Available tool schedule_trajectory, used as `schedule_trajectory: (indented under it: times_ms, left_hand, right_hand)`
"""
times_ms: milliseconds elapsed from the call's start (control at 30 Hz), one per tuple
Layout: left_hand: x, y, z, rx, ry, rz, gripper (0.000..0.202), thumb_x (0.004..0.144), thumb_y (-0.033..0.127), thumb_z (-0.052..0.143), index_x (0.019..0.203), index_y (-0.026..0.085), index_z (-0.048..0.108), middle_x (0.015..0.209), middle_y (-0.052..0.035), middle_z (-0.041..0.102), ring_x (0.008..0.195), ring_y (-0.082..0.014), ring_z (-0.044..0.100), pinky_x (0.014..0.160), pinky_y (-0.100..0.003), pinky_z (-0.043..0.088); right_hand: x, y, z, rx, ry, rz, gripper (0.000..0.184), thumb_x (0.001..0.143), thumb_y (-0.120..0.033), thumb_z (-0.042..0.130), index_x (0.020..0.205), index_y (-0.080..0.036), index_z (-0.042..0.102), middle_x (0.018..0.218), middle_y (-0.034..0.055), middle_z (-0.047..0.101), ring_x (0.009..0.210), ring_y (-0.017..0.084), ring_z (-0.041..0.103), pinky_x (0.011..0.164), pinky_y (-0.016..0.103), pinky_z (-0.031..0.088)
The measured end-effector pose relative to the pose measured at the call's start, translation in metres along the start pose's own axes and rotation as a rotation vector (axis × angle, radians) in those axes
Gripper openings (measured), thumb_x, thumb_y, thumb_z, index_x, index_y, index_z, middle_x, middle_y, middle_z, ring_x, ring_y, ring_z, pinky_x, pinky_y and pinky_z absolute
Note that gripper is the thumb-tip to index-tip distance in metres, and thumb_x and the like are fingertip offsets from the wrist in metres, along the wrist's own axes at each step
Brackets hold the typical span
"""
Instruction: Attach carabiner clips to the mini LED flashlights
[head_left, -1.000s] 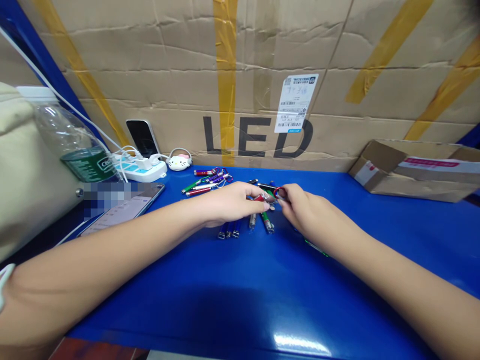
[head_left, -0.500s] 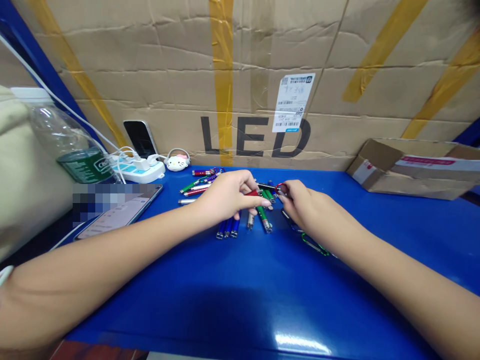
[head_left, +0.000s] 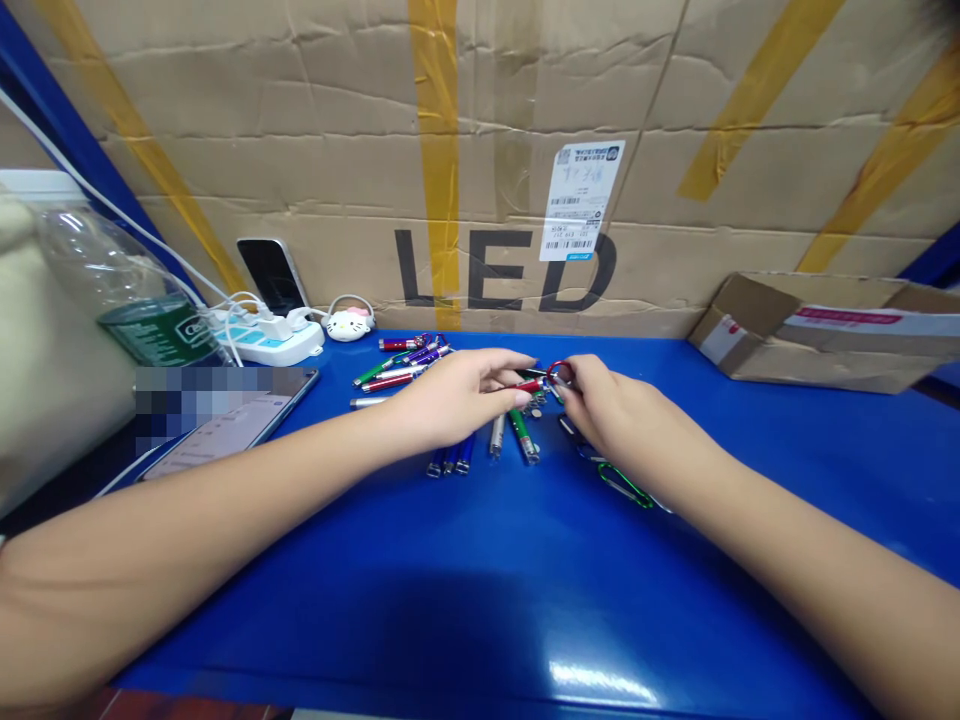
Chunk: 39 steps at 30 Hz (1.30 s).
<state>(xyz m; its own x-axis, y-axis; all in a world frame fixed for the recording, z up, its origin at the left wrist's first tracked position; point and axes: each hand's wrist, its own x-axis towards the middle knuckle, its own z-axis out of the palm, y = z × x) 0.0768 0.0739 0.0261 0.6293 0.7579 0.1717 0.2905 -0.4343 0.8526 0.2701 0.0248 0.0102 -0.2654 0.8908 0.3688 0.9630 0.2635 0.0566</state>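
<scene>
My left hand (head_left: 457, 397) is closed on a small red penlight (head_left: 532, 386), pinched by the thumb while the upper fingers stretch above it. At the penlight's right end, my right hand (head_left: 604, 400) is closed on a red carabiner (head_left: 553, 370), which meets that end; whether they are linked is too small to tell. Below my hands lie a green penlight (head_left: 523, 438), a silver penlight (head_left: 496, 437) and several blue penlights (head_left: 448, 458). A green carabiner (head_left: 626, 486) rests under my right wrist, beside a dark one (head_left: 574, 432) partly hidden by the hand.
More red, purple and green penlights (head_left: 394, 380) lie left of my left hand. Further left are a phone (head_left: 262, 420), a power strip (head_left: 281, 345) and a white cat-shaped case (head_left: 349, 320). A large carton (head_left: 337, 150) stands behind; an open cardboard box (head_left: 825, 345) sits right.
The fingers of my left hand have straightened from a curl, so more of the red penlight shows. My right hand still holds the red carabiner. The view has shifted slightly.
</scene>
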Motion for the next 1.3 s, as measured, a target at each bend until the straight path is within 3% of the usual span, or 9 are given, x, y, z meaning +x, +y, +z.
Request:
schedule_trajectory:
  times_ms: [200, 367, 533, 667, 833, 1000, 1133, 1300]
  left_hand:
    - [0.0, 0.003, 0.002, -0.166, 0.071, -0.044, 0.02, 0.071, 0.02, 0.073, 0.086, 0.011, 0.065, 0.09, -0.0069, 0.072, 0.088, -0.0163, 0.067, 0.087, -0.034, 0.052]
    - [-0.002, 0.001, 0.005, -0.343, 0.054, -0.1, 0.022, 0.072, 0.024, 0.074, 0.089, 0.011, 0.066, 0.088, -0.0073, 0.072, 0.084, -0.015, 0.068, 0.076, -0.028, 0.053]
    - [-0.004, 0.002, 0.016, -0.624, 0.056, -0.233, 0.013, 0.079, 0.018, 0.069, 0.088, 0.011, 0.065, 0.081, -0.0061, 0.072, 0.07, -0.0085, 0.065, 0.057, -0.017, 0.045]
    - [-0.005, 0.005, 0.02, -0.741, 0.138, -0.268, 0.01, 0.081, 0.018, 0.067, 0.088, 0.012, 0.063, 0.083, -0.0047, 0.071, 0.07, -0.006, 0.063, 0.059, -0.016, 0.045]
    - [0.005, -0.004, 0.007, -0.463, 0.17, -0.164, 0.024, 0.078, 0.025, 0.07, 0.097, 0.012, 0.064, 0.089, -0.0074, 0.071, 0.083, -0.0123, 0.066, 0.067, -0.021, 0.049]
    - [0.019, -0.023, -0.033, -0.034, 0.336, -0.08, 0.026, 0.079, 0.029, 0.067, 0.099, 0.013, 0.064, 0.098, -0.0095, 0.071, 0.091, -0.0156, 0.065, 0.08, -0.027, 0.051]
    - [0.024, -0.043, -0.064, 0.228, 0.438, -0.087, 0.026, 0.077, 0.029, 0.068, 0.099, 0.015, 0.065, 0.103, -0.0087, 0.07, 0.095, -0.017, 0.064, 0.084, -0.029, 0.049]
    - [0.024, -0.062, -0.077, 0.473, 0.42, -0.129, 0.018, 0.077, 0.026, 0.065, 0.091, 0.015, 0.067, 0.097, -0.0089, 0.07, 0.088, -0.0196, 0.064, 0.08, -0.03, 0.048]
  right_hand:
    - [0.0, 0.0, 0.0, 0.009, -0.016, 0.015, 0.023, 0.094, -0.031, 0.033, 0.102, -0.016, 0.049, 0.077, 0.0108, 0.068, 0.058, 0.021, 0.061, 0.049, 0.026, 0.028]
    - [0.0, 0.0, 0.001, -0.008, 0.032, 0.012, 0.026, 0.095, -0.033, 0.032, 0.103, -0.016, 0.049, 0.08, 0.012, 0.069, 0.059, 0.022, 0.061, 0.049, 0.026, 0.028]
    - [0.0, -0.003, -0.002, 0.006, 0.071, 0.048, 0.029, 0.096, -0.035, 0.029, 0.104, -0.016, 0.049, 0.075, 0.0109, 0.068, 0.057, 0.021, 0.06, 0.048, 0.026, 0.028]
    - [0.001, -0.003, -0.001, 0.038, 0.072, 0.063, 0.029, 0.096, -0.035, 0.029, 0.103, -0.016, 0.049, 0.077, 0.0114, 0.068, 0.059, 0.022, 0.061, 0.049, 0.026, 0.03]
    - [0.003, -0.001, 0.006, 0.121, 0.026, 0.047, 0.031, 0.096, -0.034, 0.032, 0.112, -0.015, 0.049, 0.089, 0.0124, 0.07, 0.068, 0.023, 0.064, 0.053, 0.026, 0.037]
    - [0.005, 0.013, 0.004, 0.157, 0.074, 0.058, 0.04, 0.093, -0.032, 0.041, 0.128, -0.014, 0.044, 0.101, 0.0135, 0.068, 0.078, 0.024, 0.065, 0.061, 0.03, 0.044]
    - [0.006, 0.031, -0.001, 0.113, 0.082, 0.085, 0.036, 0.091, -0.032, 0.045, 0.122, -0.015, 0.052, 0.095, 0.0115, 0.068, 0.076, 0.023, 0.064, 0.062, 0.031, 0.044]
    - [0.006, 0.043, 0.001, 0.052, 0.015, 0.035, 0.027, 0.089, -0.028, 0.044, 0.105, -0.017, 0.062, 0.094, 0.009, 0.066, 0.078, 0.021, 0.062, 0.069, 0.032, 0.045]
